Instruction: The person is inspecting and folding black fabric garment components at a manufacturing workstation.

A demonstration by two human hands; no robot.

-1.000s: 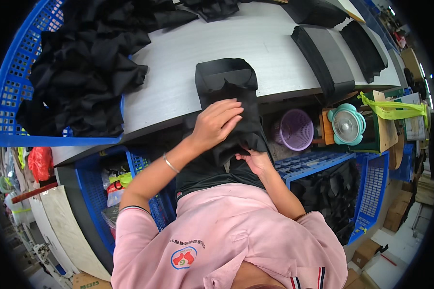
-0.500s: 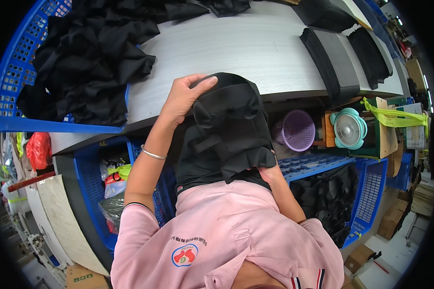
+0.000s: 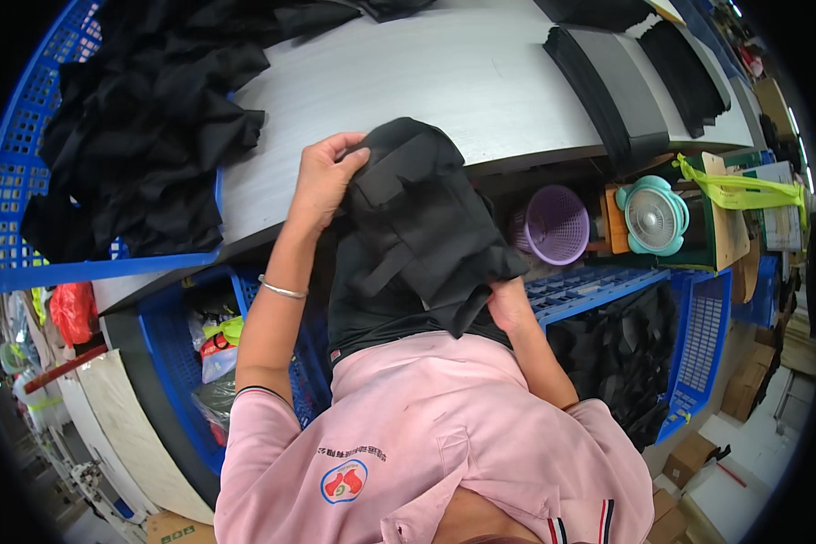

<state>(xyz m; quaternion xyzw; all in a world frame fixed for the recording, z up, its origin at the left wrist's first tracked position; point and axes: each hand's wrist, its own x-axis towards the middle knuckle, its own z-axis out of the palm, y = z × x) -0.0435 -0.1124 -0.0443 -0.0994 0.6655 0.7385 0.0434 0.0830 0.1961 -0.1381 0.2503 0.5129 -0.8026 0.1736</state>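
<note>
A black fabric piece (image 3: pixel 435 213), folded and with short strap-like strips on it, hangs between my hands above my lap. The thumb and fingers of my left hand (image 3: pixel 325 177) pinch its upper left edge. At its lower right corner my right hand (image 3: pixel 510 304) grips it; some of those fingers are hidden under the cloth. A heap of similar black fabric pieces (image 3: pixel 145 136) fills a blue basket (image 3: pixel 91 270) at the far left.
Stacked black fabric panels (image 3: pixel 607 100) lie on the white table (image 3: pixel 408 77) at the far right. Below the table's edge stand a purple basket (image 3: pixel 558 225) and a teal fan (image 3: pixel 653 216). A blue crate (image 3: pixel 698 344) with black pieces is at my right, another blue crate (image 3: pixel 168 354) at my left.
The fabric piece has shifted a little left and spread flatter, showing more of its face. Both hands keep hold; my left hand has moved slightly left, and my right hand slightly up.
</note>
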